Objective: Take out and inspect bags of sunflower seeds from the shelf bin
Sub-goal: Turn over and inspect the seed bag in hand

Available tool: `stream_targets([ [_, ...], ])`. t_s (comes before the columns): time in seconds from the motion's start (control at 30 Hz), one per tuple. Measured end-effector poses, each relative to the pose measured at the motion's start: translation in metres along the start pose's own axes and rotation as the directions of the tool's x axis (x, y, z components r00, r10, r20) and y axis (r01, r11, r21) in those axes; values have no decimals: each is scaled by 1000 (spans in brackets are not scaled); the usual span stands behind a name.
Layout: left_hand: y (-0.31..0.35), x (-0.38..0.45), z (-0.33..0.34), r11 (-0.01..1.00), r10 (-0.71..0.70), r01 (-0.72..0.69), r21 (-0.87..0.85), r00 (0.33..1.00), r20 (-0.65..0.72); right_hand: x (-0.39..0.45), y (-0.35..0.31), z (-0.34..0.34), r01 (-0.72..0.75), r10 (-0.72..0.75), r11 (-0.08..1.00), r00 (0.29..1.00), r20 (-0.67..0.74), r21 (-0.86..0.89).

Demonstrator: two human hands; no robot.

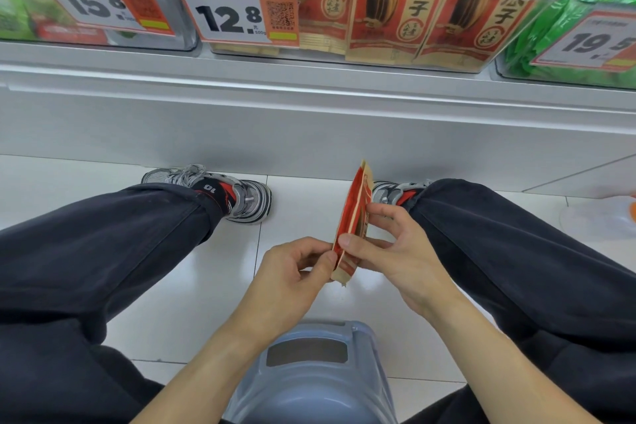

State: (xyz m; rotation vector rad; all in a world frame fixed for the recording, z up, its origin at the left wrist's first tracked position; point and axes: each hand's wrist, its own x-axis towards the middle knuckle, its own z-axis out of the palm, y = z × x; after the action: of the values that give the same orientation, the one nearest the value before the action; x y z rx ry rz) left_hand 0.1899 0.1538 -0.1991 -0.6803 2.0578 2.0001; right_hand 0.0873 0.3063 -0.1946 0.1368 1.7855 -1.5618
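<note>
A red and tan bag of sunflower seeds [354,217] is held edge-on above the floor between my knees. My left hand [292,275] pinches its lower left edge with thumb and fingers. My right hand [395,251] grips the bag from the right, thumb on the near face and fingers curled behind. Above, a clear shelf bin [395,55] holds several more red seed bags [382,7] standing upright, with a 12.8 price tag [237,12] on its front.
Neighbouring clear bins hold green packets at left [20,3] and right [550,45], with price tags 15.8 and 19.5. A white shelf ledge [309,86] runs below them. I sit on a grey-blue plastic stool [313,382]; my legs and sneakers flank the white tiled floor.
</note>
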Motion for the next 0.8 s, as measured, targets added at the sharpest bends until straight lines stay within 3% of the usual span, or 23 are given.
stream_targets([
  [0.2, 1, 0, -1, 1000, 19, -19, 19, 1000, 12, 1, 3, -4, -45, 48, 999, 988, 145, -24],
  [0.57, 2, 0, -1, 996, 64, -61, 67, 997, -40, 5, 4, -6, -47, 24, 992, 980, 195, 117],
  [0.8, 2, 1, -3, 994, 65, -58, 91, 995, -78, 6, 4, -5, 10, -15, 999, 985, 173, 31],
])
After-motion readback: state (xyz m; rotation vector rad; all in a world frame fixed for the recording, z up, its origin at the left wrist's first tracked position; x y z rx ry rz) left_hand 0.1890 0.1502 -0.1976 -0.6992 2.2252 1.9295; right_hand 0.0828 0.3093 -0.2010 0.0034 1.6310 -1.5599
